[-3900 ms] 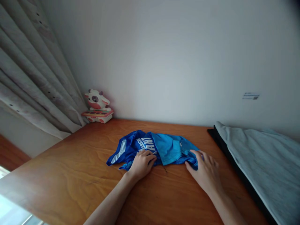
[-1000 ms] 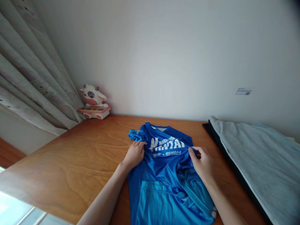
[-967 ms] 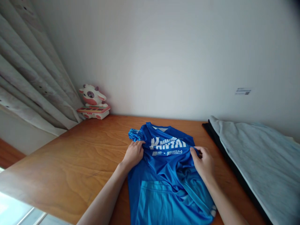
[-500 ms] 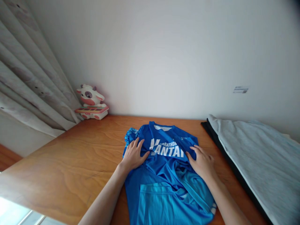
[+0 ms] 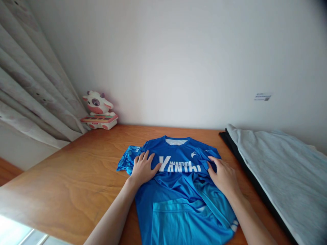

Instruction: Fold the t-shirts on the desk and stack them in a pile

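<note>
nearest the person, the blue shirt (image 5: 166,185) lies on the wooden table (image 5: 76,170), its light-blue panel (image 5: 176,224) running out of view at the bottom. above it, folds cross the middle and bunch toward the right; in this report's judgement, that portion remains unsmoothed. the left hand (image 5: 144,167) rests palm down on the shirt's left side, fingers spread and gripping nothing. the right hand (image 5: 222,173) is at the right edge, thumb and index finger on the fabric; whether they pinch it cannot be told. beyond the 2 hands, the collar (image 5: 176,142) and patterned sleeve (image 5: 129,160) lie spread, judged mostly done; the chest print (image 5: 180,166) partly sinks into a fold. farther off: gray cloth (image 5: 276,163), cow toy (image 5: 99,107)
</note>
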Demonstrator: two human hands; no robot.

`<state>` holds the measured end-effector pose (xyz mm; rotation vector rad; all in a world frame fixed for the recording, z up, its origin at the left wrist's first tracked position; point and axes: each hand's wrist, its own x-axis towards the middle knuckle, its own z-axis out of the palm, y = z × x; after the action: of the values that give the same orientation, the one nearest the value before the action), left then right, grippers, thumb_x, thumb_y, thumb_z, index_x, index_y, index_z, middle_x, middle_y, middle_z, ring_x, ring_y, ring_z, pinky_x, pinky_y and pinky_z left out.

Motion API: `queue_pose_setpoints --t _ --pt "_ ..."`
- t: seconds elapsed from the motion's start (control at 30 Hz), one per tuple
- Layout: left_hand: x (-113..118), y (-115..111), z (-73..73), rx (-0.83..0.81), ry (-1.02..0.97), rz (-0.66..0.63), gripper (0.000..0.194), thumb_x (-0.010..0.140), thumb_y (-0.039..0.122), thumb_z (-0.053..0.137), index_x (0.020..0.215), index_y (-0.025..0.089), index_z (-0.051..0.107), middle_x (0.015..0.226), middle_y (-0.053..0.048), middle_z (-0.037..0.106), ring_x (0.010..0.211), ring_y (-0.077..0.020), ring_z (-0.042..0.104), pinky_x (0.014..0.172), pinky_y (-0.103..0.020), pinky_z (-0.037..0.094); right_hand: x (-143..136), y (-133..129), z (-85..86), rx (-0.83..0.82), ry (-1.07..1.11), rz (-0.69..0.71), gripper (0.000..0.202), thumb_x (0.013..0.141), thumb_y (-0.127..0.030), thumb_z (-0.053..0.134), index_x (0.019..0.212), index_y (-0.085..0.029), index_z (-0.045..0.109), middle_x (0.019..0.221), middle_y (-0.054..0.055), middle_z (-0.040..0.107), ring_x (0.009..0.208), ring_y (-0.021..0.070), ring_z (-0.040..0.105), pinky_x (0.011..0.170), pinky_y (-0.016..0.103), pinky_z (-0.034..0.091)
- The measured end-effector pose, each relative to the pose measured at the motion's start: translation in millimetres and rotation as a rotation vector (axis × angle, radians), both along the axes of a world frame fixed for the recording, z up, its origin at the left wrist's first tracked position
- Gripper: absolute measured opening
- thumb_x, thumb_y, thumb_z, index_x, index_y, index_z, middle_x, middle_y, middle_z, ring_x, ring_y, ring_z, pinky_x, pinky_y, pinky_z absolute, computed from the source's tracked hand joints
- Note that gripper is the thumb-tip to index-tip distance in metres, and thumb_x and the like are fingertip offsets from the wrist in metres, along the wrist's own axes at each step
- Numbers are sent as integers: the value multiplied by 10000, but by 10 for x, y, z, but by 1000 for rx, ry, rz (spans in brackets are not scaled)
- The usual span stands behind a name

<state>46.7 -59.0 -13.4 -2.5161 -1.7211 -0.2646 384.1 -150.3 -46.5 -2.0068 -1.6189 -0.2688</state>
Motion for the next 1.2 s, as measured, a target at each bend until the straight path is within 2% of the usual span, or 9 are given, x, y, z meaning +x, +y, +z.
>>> queue_pose_setpoints --t 0.1,0.33,0.53,0.63,0.77,0.83,1.03,1.13,1.2 --pt "-43 29 -40 -66 -37 48 734 928 725 470 1500 269 528 1623 -163 411 1497 -430 336 1160 -642 301 -13 13 -32 -11 3 13 477 936 -526 554 1230 -174 684 1131 148 733 1047 354 680 851 471 525" --pt "-168 181 -74 -88 -152 207 942 890 812 425 1592 187 372 1664 -208 308 1523 -445 282 1193 -660 240 69 115 -122 142 391 81 425 922 -550 479 943 -214 738 964 133 742 940 320 693 858 456 539" --pt "-322 299 -56 -53 -135 377 876 915 749 445 1559 155 420 1645 -225 337 1493 -483 309 1136 -746 256 365 113 -92 653 768 -413 490 919 -537 494 1183 -142 612 1090 172 692 1016 308 672 888 460 544" --pt "-267 256 -19 75 -131 263 763 927 663 518 1483 140 519 1618 -221 388 1478 -430 366 1180 -665 273 383 46 24 729 555 -376 439 926 -445 515 1210 -123 605 1233 235 624 1189 346 595 989 509 496" --pt "-65 114 -52 111 -133 -33 640 961 619 503 1435 196 582 1582 -175 464 1442 -368 444 1158 -535 385 153 41 99 504 148 23 363 985 -425 487 1179 -168 656 1257 186 660 1238 318 594 1081 502 449" --pt "6 65 -104 44 -134 -141 700 943 688 492 1471 232 553 1576 -156 482 1450 -378 437 1162 -558 376 31 63 46 322 59 98 430 1014 -448 438 1266 -159 633 1348 190 635 1272 313 589 1082 496 455" --pt "26 168 -163 -85 -162 -361 768 924 734 506 1530 262 476 1613 -131 437 1497 -366 376 1219 -592 287 10 24 -197 -130 -68 -168 516 1003 -527 398 1261 -161 655 1360 214 641 1291 424 556 1044 729 381" --pt "64 223 -99 51 -243 -337 628 956 629 551 1444 233 555 1542 -146 511 1435 -359 448 1167 -561 372 86 -1 -158 -64 -61 -235 528 990 -537 406 1224 -136 657 1303 235 657 1237 443 582 1011 792 349" --pt "98 202 -30 137 -285 -317 454 983 537 557 1286 211 646 1364 -137 636 1286 -330 567 1069 -501 456 95 -8 -63 76 -5 -107 506 985 -551 422 1155 -149 679 1209 209 700 1150 392 640 1007 687 431"
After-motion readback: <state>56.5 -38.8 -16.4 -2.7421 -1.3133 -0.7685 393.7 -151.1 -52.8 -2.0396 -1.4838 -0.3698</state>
